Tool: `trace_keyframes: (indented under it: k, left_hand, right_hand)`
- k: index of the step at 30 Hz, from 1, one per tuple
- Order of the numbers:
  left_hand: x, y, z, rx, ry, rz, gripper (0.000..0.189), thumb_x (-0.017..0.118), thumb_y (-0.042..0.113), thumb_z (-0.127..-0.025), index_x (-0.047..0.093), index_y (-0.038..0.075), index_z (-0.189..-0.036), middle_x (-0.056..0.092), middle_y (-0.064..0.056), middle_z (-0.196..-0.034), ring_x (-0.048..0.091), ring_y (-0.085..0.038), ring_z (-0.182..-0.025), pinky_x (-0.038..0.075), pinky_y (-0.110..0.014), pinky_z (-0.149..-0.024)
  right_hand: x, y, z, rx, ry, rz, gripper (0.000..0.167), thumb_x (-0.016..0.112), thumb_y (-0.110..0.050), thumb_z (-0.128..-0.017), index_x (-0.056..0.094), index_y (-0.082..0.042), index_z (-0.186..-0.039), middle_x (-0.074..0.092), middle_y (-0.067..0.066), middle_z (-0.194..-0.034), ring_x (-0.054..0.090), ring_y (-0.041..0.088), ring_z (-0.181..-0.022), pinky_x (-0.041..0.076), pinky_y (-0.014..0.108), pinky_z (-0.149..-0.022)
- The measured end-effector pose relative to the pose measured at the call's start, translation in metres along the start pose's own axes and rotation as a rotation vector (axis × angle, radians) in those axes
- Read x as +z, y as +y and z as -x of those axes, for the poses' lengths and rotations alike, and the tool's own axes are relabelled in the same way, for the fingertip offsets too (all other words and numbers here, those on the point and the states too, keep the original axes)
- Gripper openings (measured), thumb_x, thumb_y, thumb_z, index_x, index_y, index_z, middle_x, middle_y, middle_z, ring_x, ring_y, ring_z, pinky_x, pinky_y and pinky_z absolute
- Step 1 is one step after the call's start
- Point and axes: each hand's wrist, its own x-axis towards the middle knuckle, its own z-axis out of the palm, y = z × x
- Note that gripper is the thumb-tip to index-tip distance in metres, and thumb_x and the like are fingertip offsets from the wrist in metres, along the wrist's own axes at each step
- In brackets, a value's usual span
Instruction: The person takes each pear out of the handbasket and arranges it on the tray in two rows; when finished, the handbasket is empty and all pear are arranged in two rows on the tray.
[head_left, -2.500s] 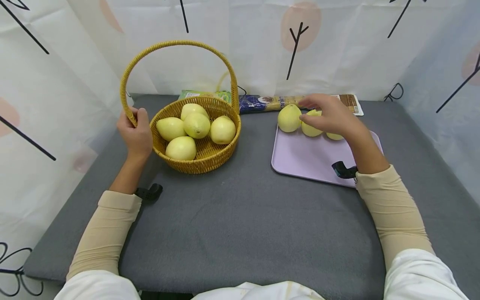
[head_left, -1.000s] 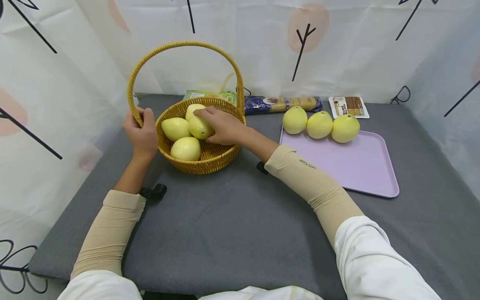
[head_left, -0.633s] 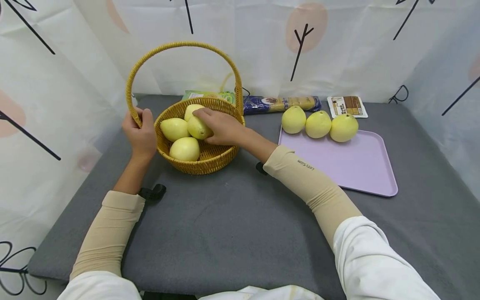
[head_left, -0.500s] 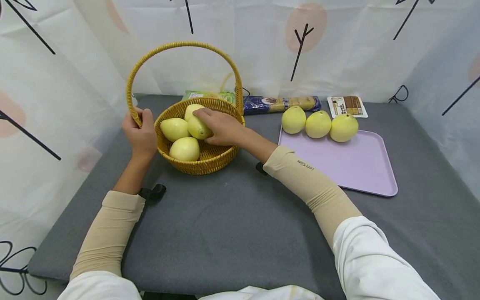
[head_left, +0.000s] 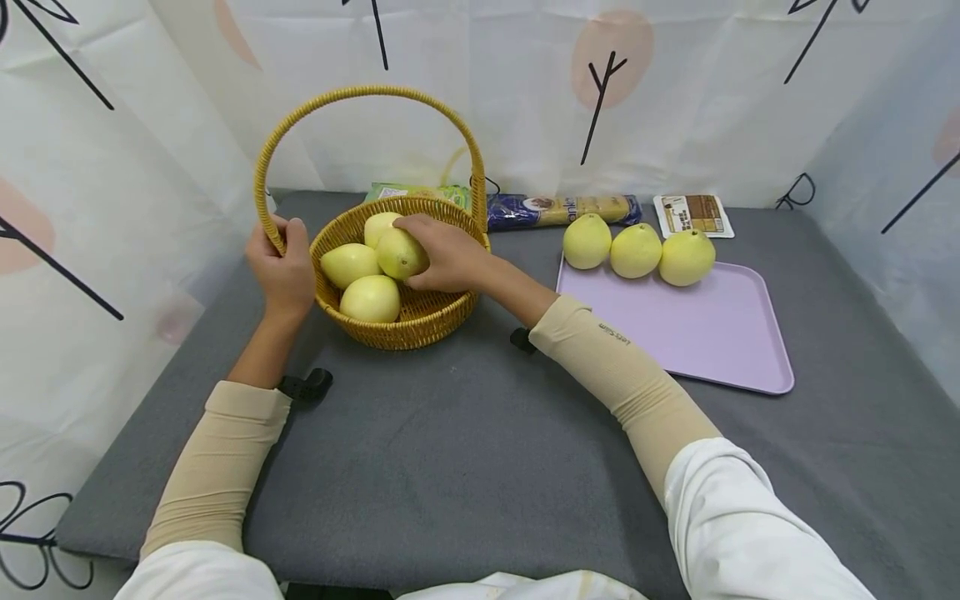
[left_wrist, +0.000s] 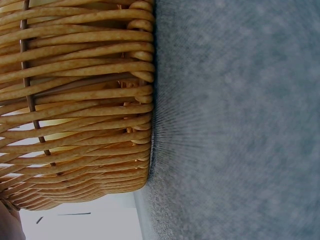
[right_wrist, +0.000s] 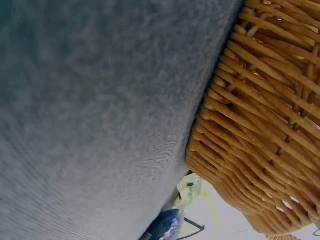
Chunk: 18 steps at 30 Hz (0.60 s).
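Note:
My left hand (head_left: 281, 265) grips the lower left end of the arched handle of a yellow wicker basket (head_left: 390, 335). Several pale yellow-green fruits that look like pears lie inside it, among them one at the left (head_left: 350, 266) and one in front (head_left: 371, 299). Reaching over the basket's right rim, my right hand (head_left: 450, 257) holds the middle pear (head_left: 402, 253) between thumb and fingers. The palm hides the right part of the basket's inside. Both wrist views are filled by the woven basket wall (left_wrist: 85, 100) and the grey cloth surface.
A lilac tray (head_left: 720, 333) stands at the right, with a row of 3 pears (head_left: 636, 251) along its far edge. Behind lie a blue and yellow packet (head_left: 562, 209), a brown and white packet (head_left: 693, 215) and a green packet (head_left: 423, 192). Patterned curtains surround the table.
My right hand has come from the tray's pears to the basket and taken hold of the middle pear, which has lately turned and shifted slightly. The left hand keeps its grip on the handle.

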Motion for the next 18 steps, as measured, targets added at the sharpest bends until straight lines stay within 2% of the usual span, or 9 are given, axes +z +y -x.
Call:
trace_keyframes:
  k: [4, 9, 14, 18]
  left_hand:
    - [-0.0001, 0.0001, 0.0004, -0.001, 0.003, 0.006, 0.028, 0.049, -0.003, -0.091, 0.036, -0.017, -0.071, 0.031, 0.006, -0.054, 0.021, -0.004, -0.045, 0.019, -0.016, -0.048]
    - [-0.0003, 0.0010, 0.0006, -0.013, -0.002, 0.006, 0.028, 0.049, -0.002, -0.092, 0.036, -0.016, -0.072, 0.032, 0.006, -0.055, 0.021, -0.003, -0.046, 0.019, -0.016, -0.048]
    - [0.0002, 0.0025, 0.0002, -0.020, -0.005, -0.008, 0.028, 0.050, -0.002, -0.092, 0.037, -0.014, -0.071, 0.031, 0.005, -0.054, 0.021, -0.003, -0.046, 0.019, -0.016, -0.048]
    - [-0.0007, 0.0022, 0.0002, -0.024, -0.006, -0.018, 0.028, 0.050, -0.001, -0.092, 0.039, -0.012, -0.070, 0.031, 0.005, -0.054, 0.021, -0.003, -0.045, 0.019, -0.016, -0.047]
  right_hand:
    - [-0.0008, 0.0008, 0.0031, 0.055, 0.035, -0.120, 0.083, 0.077, -0.034, -0.085, 0.037, -0.007, -0.152, 0.041, 0.009, -0.150, 0.047, 0.021, -0.128, 0.042, 0.034, -0.099]
    - [-0.0013, 0.0021, 0.0042, 0.070, 0.078, -0.186, 0.081, 0.078, -0.036, -0.084, 0.039, -0.007, -0.150, 0.044, 0.008, -0.147, 0.048, 0.020, -0.124, 0.043, 0.033, -0.095]
    - [-0.0022, 0.0036, 0.0053, 0.044, 0.122, -0.253, 0.078, 0.079, -0.032, -0.083, 0.042, -0.006, -0.147, 0.046, 0.009, -0.142, 0.051, 0.020, -0.118, 0.045, 0.033, -0.091]
    - [-0.0010, 0.0058, 0.0062, -0.011, 0.172, -0.367, 0.075, 0.080, -0.026, -0.083, 0.043, -0.004, -0.145, 0.048, 0.010, -0.137, 0.053, 0.019, -0.112, 0.048, 0.032, -0.088]
